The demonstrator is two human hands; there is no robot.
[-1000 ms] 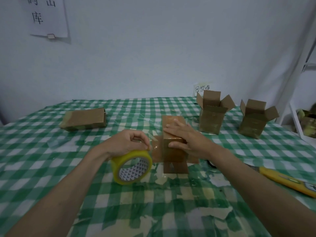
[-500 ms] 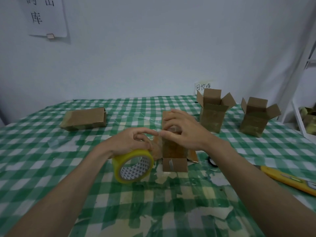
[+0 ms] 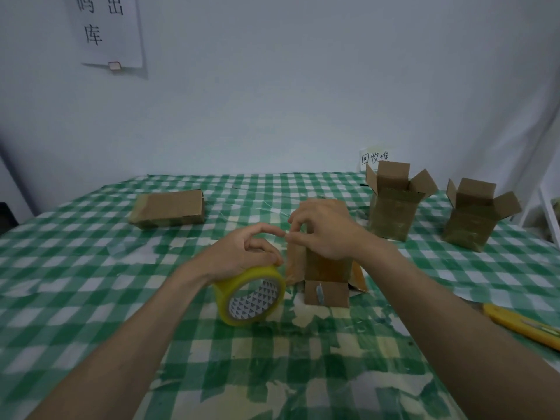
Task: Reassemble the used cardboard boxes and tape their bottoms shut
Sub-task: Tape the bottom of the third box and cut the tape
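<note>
A small cardboard box (image 3: pixel 328 269) stands upside down at the table's centre, its flaps splayed on the cloth. My right hand (image 3: pixel 324 230) rests on top of it and pinches the free tape end at the box's left edge. My left hand (image 3: pixel 242 254) grips a yellow roll of clear tape (image 3: pixel 251 295) just left of the box, its forefinger stretched toward the right fingertips. Two assembled boxes stand upright with open top flaps at the back right, one (image 3: pixel 394 204) nearer the middle and one (image 3: pixel 474 215) further right. A flattened box (image 3: pixel 168 209) lies at the back left.
A yellow utility knife (image 3: pixel 521 324) lies near the right edge. The green checked tablecloth (image 3: pixel 91 283) carries many stuck tape scraps in front of me. A paper label (image 3: pixel 374 157) leans on the wall behind the boxes, and a white shelf frame (image 3: pixel 548 207) stands at far right.
My right hand lifted from lying flat on the box to pinching the tape end at its top left. My left hand raised its forefinger toward it; the roll stayed in place.
</note>
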